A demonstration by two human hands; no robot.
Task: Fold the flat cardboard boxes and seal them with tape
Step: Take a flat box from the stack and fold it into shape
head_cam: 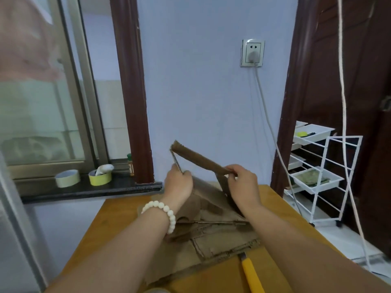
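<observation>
a wooden tabletop (281,210) is carrying flat cardboard (222,244) across its middle. over the pile's far end, a person is holding up a half-opened box (203,160). the left hand (178,185) is pinching its left flap, fingers pressed together, and the right hand (243,182) is pinching the top flap's right end. a yellow knife (251,273) is lying at the near edge.

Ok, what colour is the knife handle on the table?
Yellow; the knife handle shows best in the head view, lying by the flat cardboard.

Pale blue wall (201,92), dark wooden door frame (131,92), white wire rack (330,176).
</observation>
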